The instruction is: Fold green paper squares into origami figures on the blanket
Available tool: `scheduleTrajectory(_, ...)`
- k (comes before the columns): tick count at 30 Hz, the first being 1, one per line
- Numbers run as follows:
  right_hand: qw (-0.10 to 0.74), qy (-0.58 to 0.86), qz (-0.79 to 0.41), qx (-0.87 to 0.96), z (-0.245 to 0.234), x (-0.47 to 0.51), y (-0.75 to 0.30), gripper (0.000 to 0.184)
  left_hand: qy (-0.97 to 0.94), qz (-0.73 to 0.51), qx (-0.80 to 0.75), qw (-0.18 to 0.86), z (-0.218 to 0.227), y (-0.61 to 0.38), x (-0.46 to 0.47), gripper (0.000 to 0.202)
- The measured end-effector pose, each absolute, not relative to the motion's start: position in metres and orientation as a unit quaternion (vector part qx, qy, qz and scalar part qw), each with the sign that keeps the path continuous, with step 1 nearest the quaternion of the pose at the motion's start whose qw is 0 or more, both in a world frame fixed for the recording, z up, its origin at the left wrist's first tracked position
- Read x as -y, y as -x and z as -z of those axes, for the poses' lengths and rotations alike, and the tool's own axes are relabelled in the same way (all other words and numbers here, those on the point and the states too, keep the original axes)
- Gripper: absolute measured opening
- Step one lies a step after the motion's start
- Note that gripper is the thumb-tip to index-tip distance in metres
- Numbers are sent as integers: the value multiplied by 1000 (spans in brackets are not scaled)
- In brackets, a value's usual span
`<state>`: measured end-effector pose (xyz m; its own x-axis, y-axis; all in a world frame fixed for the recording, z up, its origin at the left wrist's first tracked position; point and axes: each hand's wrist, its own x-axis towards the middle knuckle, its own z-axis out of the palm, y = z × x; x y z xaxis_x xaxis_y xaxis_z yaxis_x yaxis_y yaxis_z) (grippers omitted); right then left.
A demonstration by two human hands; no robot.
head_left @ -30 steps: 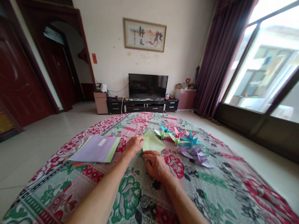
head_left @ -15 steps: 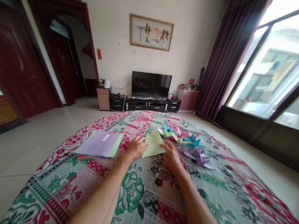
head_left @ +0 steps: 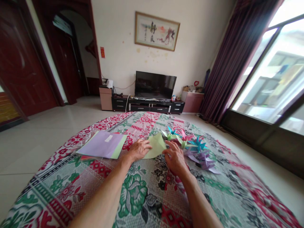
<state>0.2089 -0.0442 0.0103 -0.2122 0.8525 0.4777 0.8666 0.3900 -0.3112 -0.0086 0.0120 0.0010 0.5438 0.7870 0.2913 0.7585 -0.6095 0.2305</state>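
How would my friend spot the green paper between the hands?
Find the flowered tablecloth. Between the left hand and right hand lies a pale green paper. Unlike the purple-topped stack, it's by itself, and unlike the spiky folded shapes, it looks fairly flat.

Bare tablecloth (head_left: 154, 190) leaves passage between the forearms (head_left: 104, 190), but folded paper figures (head_left: 198, 144) crowd close beside the right hand (head_left: 175, 156).
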Motion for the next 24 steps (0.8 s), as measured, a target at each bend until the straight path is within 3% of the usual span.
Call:
scheduleTrajectory(8,227,495,-21,838,-37,47,-199,20,-890,-158,-421,76,-7,8,-9,35)
scheduleTrajectory(16,290,499,-30,816,-38,22,-201,22,-874,-172,-437,125,-17,4,-3,29)
scheduleTrajectory(24,336,567,-55,750,-17,7,-197,38,-836,-219,-491,107,-16,-6,1,29)
